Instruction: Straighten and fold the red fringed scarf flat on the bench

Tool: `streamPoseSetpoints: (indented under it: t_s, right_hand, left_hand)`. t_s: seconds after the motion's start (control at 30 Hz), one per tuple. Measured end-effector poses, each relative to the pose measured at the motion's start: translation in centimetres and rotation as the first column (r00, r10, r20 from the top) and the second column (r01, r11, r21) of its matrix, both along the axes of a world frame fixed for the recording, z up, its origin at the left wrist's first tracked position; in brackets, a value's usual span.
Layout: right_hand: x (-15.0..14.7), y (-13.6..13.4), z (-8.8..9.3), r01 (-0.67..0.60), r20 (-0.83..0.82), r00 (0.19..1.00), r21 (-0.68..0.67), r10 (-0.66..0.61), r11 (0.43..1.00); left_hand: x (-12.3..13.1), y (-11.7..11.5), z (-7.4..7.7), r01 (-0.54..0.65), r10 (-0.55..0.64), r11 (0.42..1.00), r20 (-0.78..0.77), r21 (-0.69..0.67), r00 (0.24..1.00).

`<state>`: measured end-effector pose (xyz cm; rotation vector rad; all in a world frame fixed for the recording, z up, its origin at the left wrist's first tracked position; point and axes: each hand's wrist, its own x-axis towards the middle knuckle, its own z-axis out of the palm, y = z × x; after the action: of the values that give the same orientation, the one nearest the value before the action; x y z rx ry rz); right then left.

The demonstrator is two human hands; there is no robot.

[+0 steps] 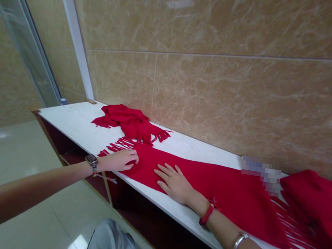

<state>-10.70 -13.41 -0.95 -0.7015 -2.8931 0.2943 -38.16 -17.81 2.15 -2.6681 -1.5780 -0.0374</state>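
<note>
A red fringed scarf [224, 191] lies spread lengthwise on the white top of a low cabinet. My left hand [119, 160] rests on its left end beside the fringe, with fingers bent and the thumb apart from them. No cloth shows pinched there. Farther right, my right hand [174, 183] presses flat on the cloth, its fingers spread. Behind my left hand is a crumpled red scarf [129, 120] with tassels. At the right edge sits a folded red cloth [319, 201], close to the right-hand fringe of the spread scarf.
The white cabinet top [70, 116] runs along a tan marble-patterned wall [220, 95], above open dark shelves [152, 214]. A blurred-out item [260, 172] stands by the wall. Below are a shiny tiled floor [57, 204] and my grey-clad knee [113, 243].
</note>
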Motion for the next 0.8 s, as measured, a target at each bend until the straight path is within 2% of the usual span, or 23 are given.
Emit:
streamPoseSetpoints:
  t_s: [0.1, 0.2, 0.33, 0.43, 0.53, 0.6, 0.63, 0.8]
  right_hand:
    - [0.0, -0.1, 0.1, 0.001, -0.004, 1.000, -0.001, -0.001, 1.000]
    - [0.1, -0.1, 0.2, 0.002, -0.008, 1.000, -0.008, -0.002, 1.000]
    - [0.1, 0.0, 0.1, -0.004, -0.010, 1.000, -0.018, 0.003, 1.000]
    - [0.1, 0.0, 0.1, 0.002, -0.001, 1.000, -0.024, -0.002, 1.000]
    - [0.1, -0.1, 0.2, 0.004, -0.002, 1.000, -0.024, -0.004, 1.000]
    - [0.1, -0.1, 0.2, 0.003, -0.004, 1.000, -0.026, -0.003, 1.000]
    - [0.1, -0.2, 0.2, 0.004, -0.004, 1.000, -0.026, -0.004, 1.000]
    - [0.0, -0.3, 0.2, 0.011, 0.000, 1.000, -0.019, -0.011, 1.000]
  left_hand:
    - [-1.8, 0.6, -0.6, -0.040, 0.040, 0.998, -0.001, -0.048, 0.999]
    - [-4.4, 0.9, -0.9, -0.082, 0.080, 0.996, -0.045, -0.033, 0.996]
    - [-5.8, 0.4, -0.5, -0.133, 0.134, 0.991, -0.109, 0.016, 0.985]
    - [-4.6, -0.1, 0.4, -0.130, 0.135, 0.990, -0.079, 0.058, 0.988]
    - [-2.1, -0.2, 1.0, -0.012, 0.013, 0.996, -0.002, 0.085, 1.000]
    - [-0.4, 0.0, 0.7, 0.075, -0.077, 0.995, 0.015, 0.073, 0.997]
    - [0.4, 0.2, 0.4, 0.081, -0.082, 0.995, 0.014, 0.060, 0.997]
    - [1.8, 1.6, -1.8, -0.070, 0.069, 0.994, -0.015, -0.080, 0.997]
